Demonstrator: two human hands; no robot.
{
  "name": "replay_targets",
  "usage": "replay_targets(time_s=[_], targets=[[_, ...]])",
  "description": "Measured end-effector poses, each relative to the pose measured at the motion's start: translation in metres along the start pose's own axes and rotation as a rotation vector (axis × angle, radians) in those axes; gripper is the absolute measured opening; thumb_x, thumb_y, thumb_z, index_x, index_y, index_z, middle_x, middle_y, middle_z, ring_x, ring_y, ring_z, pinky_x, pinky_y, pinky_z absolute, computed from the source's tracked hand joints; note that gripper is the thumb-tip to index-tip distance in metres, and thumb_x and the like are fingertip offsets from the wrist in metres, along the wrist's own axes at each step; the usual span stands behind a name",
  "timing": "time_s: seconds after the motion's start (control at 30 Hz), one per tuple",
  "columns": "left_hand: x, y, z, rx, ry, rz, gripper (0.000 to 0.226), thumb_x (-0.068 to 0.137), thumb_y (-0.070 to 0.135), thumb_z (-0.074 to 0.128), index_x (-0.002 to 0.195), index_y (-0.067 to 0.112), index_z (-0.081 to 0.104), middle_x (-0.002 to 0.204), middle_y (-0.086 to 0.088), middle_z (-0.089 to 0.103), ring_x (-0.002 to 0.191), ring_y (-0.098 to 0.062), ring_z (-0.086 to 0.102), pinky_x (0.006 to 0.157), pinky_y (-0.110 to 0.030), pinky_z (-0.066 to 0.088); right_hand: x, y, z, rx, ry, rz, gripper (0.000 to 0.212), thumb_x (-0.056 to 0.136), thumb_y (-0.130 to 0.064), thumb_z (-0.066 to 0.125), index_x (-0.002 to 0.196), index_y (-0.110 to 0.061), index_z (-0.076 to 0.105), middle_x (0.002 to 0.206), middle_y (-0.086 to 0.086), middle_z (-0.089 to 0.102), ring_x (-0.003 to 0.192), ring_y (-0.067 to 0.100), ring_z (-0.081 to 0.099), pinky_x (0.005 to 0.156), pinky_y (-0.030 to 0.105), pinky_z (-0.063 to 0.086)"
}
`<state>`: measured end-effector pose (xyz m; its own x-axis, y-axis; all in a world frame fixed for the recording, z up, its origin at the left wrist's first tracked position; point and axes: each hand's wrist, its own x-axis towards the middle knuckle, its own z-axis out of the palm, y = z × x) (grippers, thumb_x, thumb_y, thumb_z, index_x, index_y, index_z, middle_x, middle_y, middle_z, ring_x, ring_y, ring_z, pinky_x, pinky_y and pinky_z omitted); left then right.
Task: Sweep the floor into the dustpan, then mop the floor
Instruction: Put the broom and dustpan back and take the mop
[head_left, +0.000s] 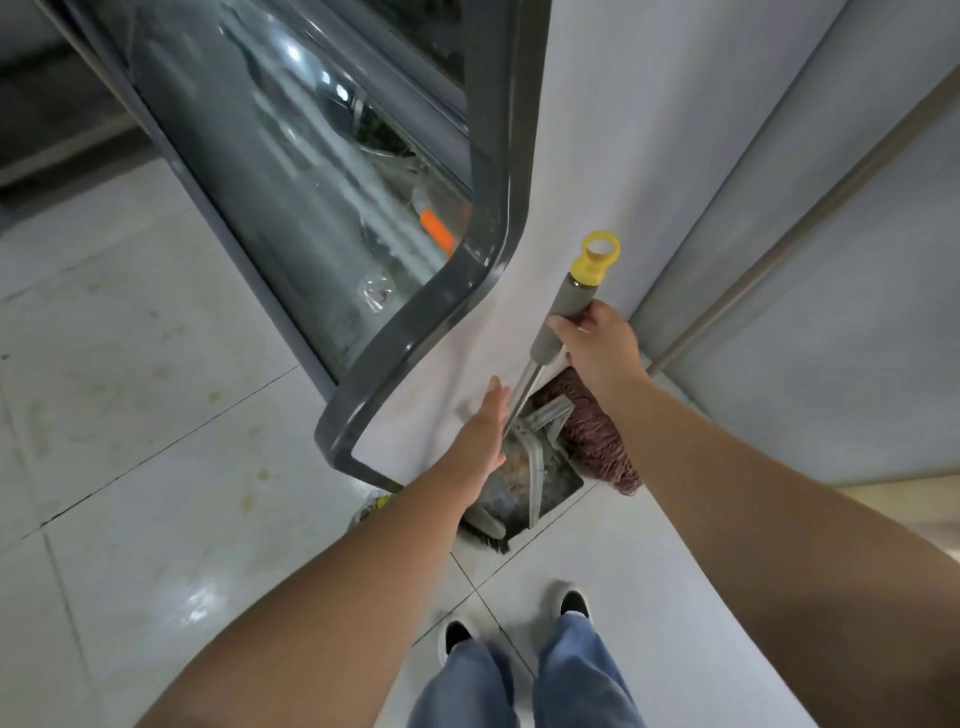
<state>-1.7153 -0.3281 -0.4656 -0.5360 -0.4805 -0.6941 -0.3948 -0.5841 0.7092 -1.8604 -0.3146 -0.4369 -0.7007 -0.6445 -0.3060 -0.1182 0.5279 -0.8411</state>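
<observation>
A mop stands in a narrow corner between a glass display case and a white wall. Its metal pole (525, 387) has a grey grip and a yellow hanging loop (597, 257) on top. My right hand (597, 348) is shut on the grey grip. The reddish-brown string mop head (592, 436) rests low against the wall. My left hand (485, 431) reaches in beside the pole with fingers straight and apart, holding nothing. Below it a grey dustpan (540, 467) with dirt in it leans in the corner, and a dark broom head (488, 532) pokes out at the floor.
The glass display case (322, 208) with a dark grey frame (415, 322) rises on the left. A white wall (623, 130) and grey panels (831, 260) close off the right. Pale floor tiles (156, 415) with yellowish stains spread left. My feet (519, 618) in dark shoes stand below.
</observation>
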Motion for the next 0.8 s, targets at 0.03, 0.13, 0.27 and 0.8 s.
replay_targets(time_s=[0.03, 0.13, 0.27, 0.8], targets=[[0.006, 0.001, 0.002, 0.002, 0.016, 0.0, 0.059, 0.096, 0.056, 0.014, 0.147, 0.027, 0.021, 0.157, 0.0, 0.015, 0.143, -0.02, 0.017, 0.112, -0.042, 0.022, 0.003, 0.002, 0.0, 0.002, 0.013, 0.008, 0.033, 0.089, -0.028, 0.059, 0.117, -0.01, 0.059, 0.073, -0.011, 0.052, 0.079, 0.017, 0.053, 0.076, 0.032, 0.048], [0.017, -0.002, 0.008, 0.01, 0.034, -0.013, 0.06, 0.096, 0.055, 0.017, 0.148, 0.025, 0.017, 0.157, 0.0, 0.014, 0.143, -0.021, 0.017, 0.112, -0.04, 0.023, 0.001, 0.015, 0.001, -0.003, 0.017, 0.025, 0.034, 0.088, -0.031, 0.061, 0.118, -0.015, 0.059, 0.087, -0.008, 0.058, 0.075, 0.011, 0.054, 0.077, 0.03, 0.05], [0.017, -0.009, 0.014, 0.011, 0.04, -0.022, 0.06, 0.096, 0.056, 0.019, 0.148, 0.025, 0.018, 0.156, 0.001, 0.016, 0.142, -0.019, 0.019, 0.111, -0.039, 0.024, -0.01, 0.033, 0.002, -0.032, -0.063, 0.045, 0.035, 0.088, -0.03, 0.06, 0.121, -0.018, 0.059, 0.1, -0.005, 0.066, 0.08, 0.01, 0.059, 0.08, 0.031, 0.053], [-0.015, 0.015, 0.091, 0.038, 0.114, 0.011, 0.036, 0.1, 0.038, 0.028, 0.084, 0.019, 0.054, 0.108, -0.003, 0.053, 0.109, -0.016, 0.047, 0.096, -0.035, 0.035, -0.036, 0.05, -0.071, -0.037, -0.023, 0.177, 0.048, 0.09, -0.035, 0.059, 0.13, -0.009, 0.052, 0.125, 0.008, 0.06, 0.106, 0.024, 0.06, 0.093, 0.034, 0.049]])
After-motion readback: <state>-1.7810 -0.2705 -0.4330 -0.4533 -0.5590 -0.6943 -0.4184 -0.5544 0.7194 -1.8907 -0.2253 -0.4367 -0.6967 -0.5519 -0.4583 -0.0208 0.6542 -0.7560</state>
